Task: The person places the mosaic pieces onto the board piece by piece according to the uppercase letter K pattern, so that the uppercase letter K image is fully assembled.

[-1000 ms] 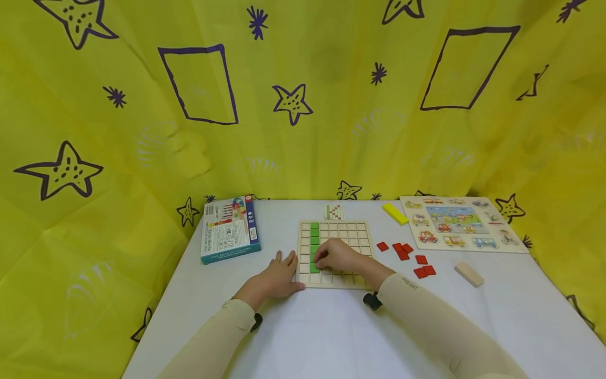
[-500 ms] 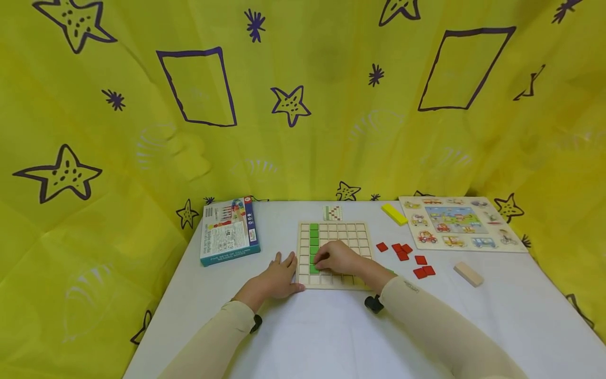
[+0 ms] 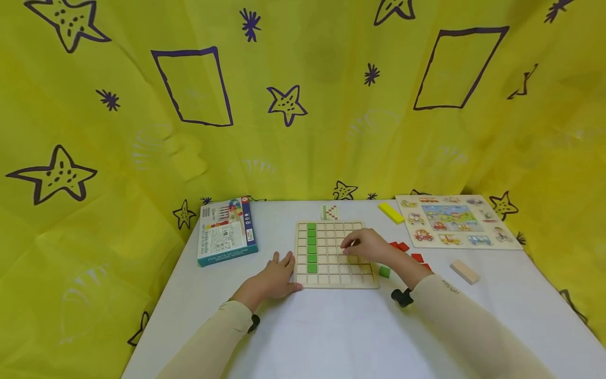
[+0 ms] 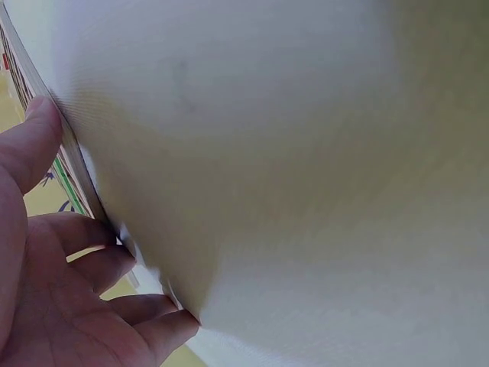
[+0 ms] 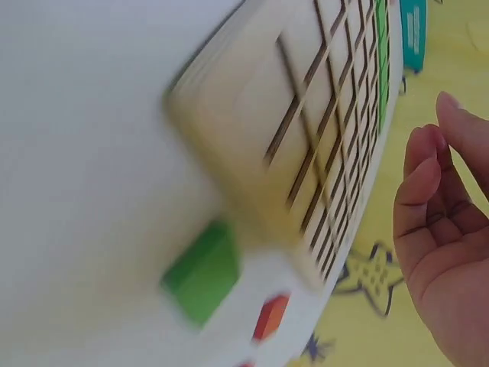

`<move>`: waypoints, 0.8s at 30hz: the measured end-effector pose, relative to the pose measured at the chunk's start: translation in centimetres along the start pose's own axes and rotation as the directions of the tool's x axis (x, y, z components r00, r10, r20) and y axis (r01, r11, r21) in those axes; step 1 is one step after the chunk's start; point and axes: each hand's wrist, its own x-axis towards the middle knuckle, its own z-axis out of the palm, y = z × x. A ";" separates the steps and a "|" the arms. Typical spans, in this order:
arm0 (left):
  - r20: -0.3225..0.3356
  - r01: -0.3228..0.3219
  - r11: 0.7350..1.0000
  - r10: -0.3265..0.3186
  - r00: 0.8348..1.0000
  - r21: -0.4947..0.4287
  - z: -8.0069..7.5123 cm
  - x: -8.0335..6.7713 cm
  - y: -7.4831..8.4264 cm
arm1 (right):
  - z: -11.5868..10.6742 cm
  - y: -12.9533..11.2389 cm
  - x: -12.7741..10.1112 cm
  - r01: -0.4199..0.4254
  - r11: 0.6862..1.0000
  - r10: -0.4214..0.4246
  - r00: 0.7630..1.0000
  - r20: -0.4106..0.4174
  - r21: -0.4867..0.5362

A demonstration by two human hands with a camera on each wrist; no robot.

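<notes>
While both hands [image 3: 276, 279] [image 3: 368, 246] are empty, green tiles [image 3: 311, 241] stripe the pale gridded board [image 3: 333, 260].

The left hand [image 3: 274, 279] rests on the bench [image 3: 322, 337] at the left edge of a gridded wooden board [image 3: 329, 261], where green tiles [image 3: 311, 250] run down the second column from the left. The right hand [image 3: 366, 245] hovers over the board's right side. Red tiles [image 3: 403, 246] and a green piece [image 3: 384, 271] lie beside it.

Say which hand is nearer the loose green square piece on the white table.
Right. The right hand is over the pale wooden grid board, beyond and left of the green piece; the left hand is at the board's left edge.
</notes>
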 end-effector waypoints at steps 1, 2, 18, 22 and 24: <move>-0.001 0.001 1.000 -0.001 1.000 -0.001 0.0 0.0 0.0 | -0.4 0.4 -0.3 -0.004 1.000 0.004 1.000 -0.005 0.000; -0.001 0.003 1.000 -0.003 1.000 -0.002 0.0 0.0 0.0 | -0.8 0.7 -0.6 -0.014 1.000 0.014 1.000 -0.012 -0.001; -0.010 -0.032 0.999 0.032 0.999 0.019 0.1 0.1 -0.3 | -3.0 6.4 -4.9 -0.094 0.995 0.093 0.995 -0.037 -0.039; -0.012 -0.036 0.999 0.036 0.999 0.015 0.0 0.0 0.0 | -3.2 7.2 -5.8 -0.103 0.993 0.101 0.994 -0.034 -0.058; -0.008 -0.035 0.999 0.035 0.999 0.017 0.0 0.0 0.1 | -3.2 7.5 -6.2 -0.116 0.991 0.114 0.993 -0.027 -0.067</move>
